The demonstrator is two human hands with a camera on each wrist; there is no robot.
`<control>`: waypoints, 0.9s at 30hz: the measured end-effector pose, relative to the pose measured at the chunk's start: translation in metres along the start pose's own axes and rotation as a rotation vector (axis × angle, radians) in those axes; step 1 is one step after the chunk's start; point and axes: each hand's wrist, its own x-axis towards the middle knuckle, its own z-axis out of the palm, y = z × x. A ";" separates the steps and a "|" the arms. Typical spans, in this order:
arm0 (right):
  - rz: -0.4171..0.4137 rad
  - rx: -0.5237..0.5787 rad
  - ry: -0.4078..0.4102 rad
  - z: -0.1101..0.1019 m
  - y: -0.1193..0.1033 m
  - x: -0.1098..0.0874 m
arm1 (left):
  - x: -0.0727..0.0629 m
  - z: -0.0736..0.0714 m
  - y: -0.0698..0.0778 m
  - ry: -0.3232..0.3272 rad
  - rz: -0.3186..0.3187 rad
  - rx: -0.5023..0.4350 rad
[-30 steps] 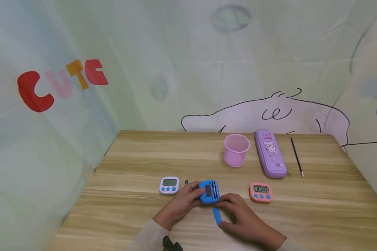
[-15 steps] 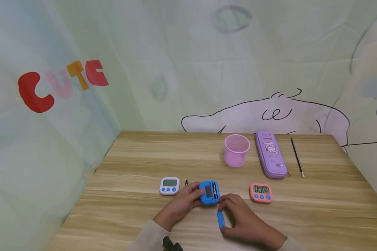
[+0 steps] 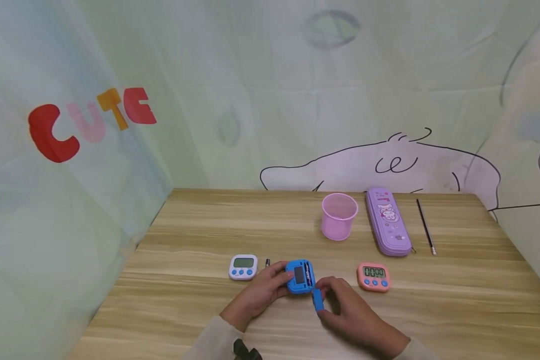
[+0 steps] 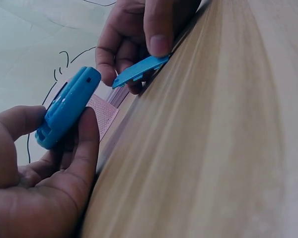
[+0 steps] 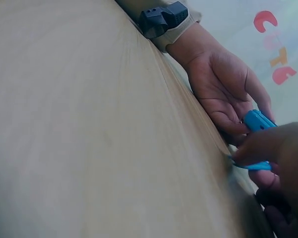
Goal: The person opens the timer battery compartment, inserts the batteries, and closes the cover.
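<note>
My left hand [image 3: 263,290] holds a blue digital timer [image 3: 300,276] back side up, thumb on its back and fingers beneath. Its battery slot lies exposed, with a battery [image 3: 308,274] in it. Between thumb and fingers, my right hand [image 3: 353,312] pinches the blue battery cover [image 3: 318,300], just below the timer's lower right corner. In the left wrist view the cover [image 4: 139,72] shows small tabs along its edge and is apart from the timer [image 4: 68,109]. A loose battery [image 3: 267,262], partly hidden, lies beyond my left hand.
A white timer [image 3: 243,267] lies to the left and a coral-pink timer [image 3: 373,277] to the right. Farther back stand a pink cup [image 3: 337,222], a purple pencil case [image 3: 388,220] and a black pencil [image 3: 425,225]. A printed curtain [image 3: 234,100] surrounds the wooden table [image 3: 198,215].
My right hand has picked up the battery cover and brought it upward, close to the timer's lower right corner. The left hand and its timer have stayed in place.
</note>
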 end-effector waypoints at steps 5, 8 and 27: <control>0.011 0.101 0.075 -0.001 0.003 0.003 | 0.000 0.000 0.000 0.001 -0.006 -0.002; 0.023 0.193 0.125 -0.001 0.004 0.006 | 0.000 0.000 0.000 -0.006 0.005 0.002; -0.043 0.429 0.250 -0.015 -0.025 0.015 | 0.001 -0.001 0.000 -0.029 0.011 0.005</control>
